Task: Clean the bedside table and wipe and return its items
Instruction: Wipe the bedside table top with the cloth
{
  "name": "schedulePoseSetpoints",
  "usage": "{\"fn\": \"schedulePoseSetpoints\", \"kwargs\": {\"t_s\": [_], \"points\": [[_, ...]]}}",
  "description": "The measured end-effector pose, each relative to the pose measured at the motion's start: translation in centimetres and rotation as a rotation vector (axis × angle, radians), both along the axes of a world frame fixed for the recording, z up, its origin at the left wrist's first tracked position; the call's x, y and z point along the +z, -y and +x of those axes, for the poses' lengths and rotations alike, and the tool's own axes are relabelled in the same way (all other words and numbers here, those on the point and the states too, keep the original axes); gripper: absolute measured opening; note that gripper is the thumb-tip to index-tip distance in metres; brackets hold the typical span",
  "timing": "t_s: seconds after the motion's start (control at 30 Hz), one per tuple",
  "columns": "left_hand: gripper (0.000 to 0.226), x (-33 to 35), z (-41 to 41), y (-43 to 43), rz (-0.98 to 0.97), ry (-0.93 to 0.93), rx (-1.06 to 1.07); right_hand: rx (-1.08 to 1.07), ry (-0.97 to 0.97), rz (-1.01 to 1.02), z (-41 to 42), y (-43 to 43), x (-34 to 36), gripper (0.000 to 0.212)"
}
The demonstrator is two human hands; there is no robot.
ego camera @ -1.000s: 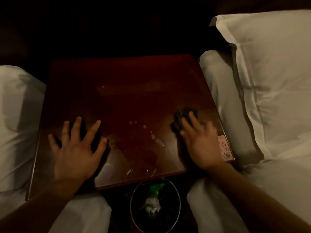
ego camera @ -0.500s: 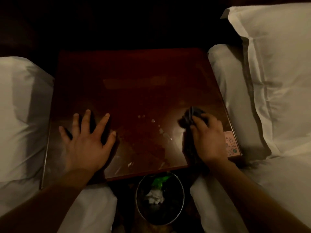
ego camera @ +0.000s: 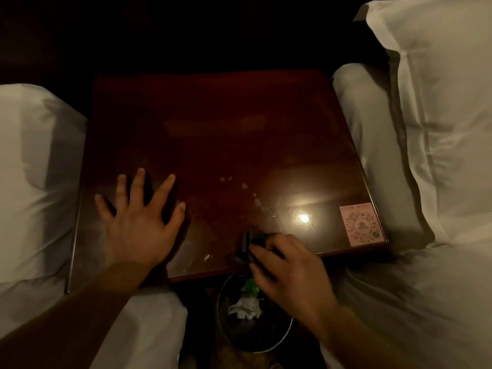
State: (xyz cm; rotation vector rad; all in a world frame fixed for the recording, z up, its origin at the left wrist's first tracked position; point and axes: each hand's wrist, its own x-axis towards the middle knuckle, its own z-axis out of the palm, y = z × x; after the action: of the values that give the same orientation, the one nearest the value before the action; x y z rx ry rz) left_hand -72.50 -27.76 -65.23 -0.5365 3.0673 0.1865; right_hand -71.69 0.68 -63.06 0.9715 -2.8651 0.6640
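The dark red bedside table point(ego camera: 226, 134) with a glossy glass top fills the middle of the view. My left hand point(ego camera: 138, 222) lies flat on its near left part, fingers spread. My right hand point(ego camera: 287, 267) is at the table's front edge, fingers curled over a dark cloth point(ego camera: 249, 246) that is bunched on the glass. A few water drops point(ego camera: 250, 194) and smears show on the top between my hands. A pink sticker with a code point(ego camera: 362, 225) is stuck at the near right corner.
A round waste bin point(ego camera: 282, 334) with white tissue and something green inside stands on the floor under the table's front edge. White bedding point(ego camera: 29, 182) borders the table on the left, and a white pillow point(ego camera: 447, 115) and bed on the right.
My right hand has dragged the cloth from the near right part of the table leftward and back to the front edge, uncovering the pink sticker. My left hand has stayed flat in place.
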Motion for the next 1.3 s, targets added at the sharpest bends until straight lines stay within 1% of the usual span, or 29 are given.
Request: {"fn": "schedulePoseSetpoints", "kwargs": {"t_s": [0.07, 0.13, 0.2, 0.27, 0.33, 0.37, 0.43, 0.5, 0.53, 0.6, 0.67, 0.73, 0.8, 0.87, 0.93, 1.0, 1.03, 1.1, 1.17, 1.23, 1.3], "points": [[0.062, -0.1, -0.1, 0.0, -0.001, 0.000, -0.005, -0.093, 0.009, 0.063, -1.2, -2.9, -0.1, 0.030], [0.062, -0.1, -0.1, 0.1, 0.000, -0.002, -0.007, -0.288, 0.064, 0.084, -2.9, -4.7, 0.4, 0.030], [0.062, -0.1, 0.0, 0.1, 0.002, 0.003, -0.009, -0.495, 0.162, 0.043, -5.2, -4.3, 0.8, 0.028], [0.062, -0.1, 0.0, 0.2, 0.000, 0.000, -0.011, -0.603, 0.252, -0.067, -7.3, -2.9, 1.1, 0.025], [0.062, -0.2, 0.0, 0.2, -0.003, 0.001, -0.011, -0.592, 0.244, -0.161, -7.7, -1.8, 1.5, 0.023], [0.062, -0.2, 0.0, 0.2, -0.006, 0.002, -0.011, -0.542, 0.205, -0.154, -7.1, -1.5, 1.6, 0.023], [0.062, -0.2, -0.1, 0.2, -0.012, 0.004, -0.010, -0.375, 0.137, -0.040, -4.7, -1.0, 1.3, 0.033], [0.062, -0.2, 0.0, 0.2, -0.010, 0.002, -0.012, -0.210, 0.048, 0.152, -2.4, -0.8, 0.0, 0.045], [0.062, -0.2, 0.0, 0.2, -0.008, -0.002, -0.011, -0.168, 0.003, 0.225, -2.4, -1.0, -0.5, 0.049], [0.062, -0.2, 0.0, 0.1, -0.010, -0.008, -0.008, -0.216, -0.060, 0.263, -4.6, -1.0, -1.0, 0.051], [0.062, -0.1, -0.1, 0.1, -0.012, 0.001, -0.010, -0.359, -0.050, 0.266, -7.0, -0.6, -1.1, 0.052], [0.063, 0.1, 0.0, 0.0, -0.010, 0.010, -0.010, -0.512, -0.007, 0.212, -8.7, 0.3, -0.7, 0.052], [0.064, 0.2, 0.0, 0.0, 0.000, 0.015, -0.010, -0.603, 0.027, 0.135, -9.1, 1.3, -0.6, 0.050], [0.064, 0.2, 0.1, 0.0, -0.003, 0.015, -0.013, -0.554, 0.013, 0.145, -7.8, 2.4, -0.6, 0.049], [0.063, 0.1, 0.1, 0.0, -0.009, 0.006, -0.011, -0.410, -0.032, 0.270, -5.8, 2.6, -1.0, 0.054], [0.062, 0.0, 0.0, 0.1, -0.011, 0.001, -0.010, -0.311, -0.030, 0.377, -5.8, 1.9, -1.1, 0.059], [0.062, -0.1, 0.1, 0.1, -0.011, 0.002, -0.011, -0.316, -0.025, 0.404, -7.0, 1.3, -1.0, 0.060], [0.062, 0.0, 0.1, 0.1, -0.010, 0.002, -0.010, -0.408, 0.013, 0.418, -10.6, 0.4, -0.7, 0.060], [0.062, 0.0, 0.0, 0.1, -0.002, 0.009, -0.005, -0.507, 0.082, 0.359, -13.4, 0.3, 0.0, 0.058], [0.063, 0.1, 0.0, 0.0, 0.002, 0.021, -0.003, -0.507, 0.111, 0.291, -12.3, 1.6, 0.0, 0.059], [0.063, 0.2, 0.0, 0.0, 0.005, 0.023, -0.005, -0.462, 0.134, 0.255, -8.1, 3.4, -0.5, 0.064]]}}
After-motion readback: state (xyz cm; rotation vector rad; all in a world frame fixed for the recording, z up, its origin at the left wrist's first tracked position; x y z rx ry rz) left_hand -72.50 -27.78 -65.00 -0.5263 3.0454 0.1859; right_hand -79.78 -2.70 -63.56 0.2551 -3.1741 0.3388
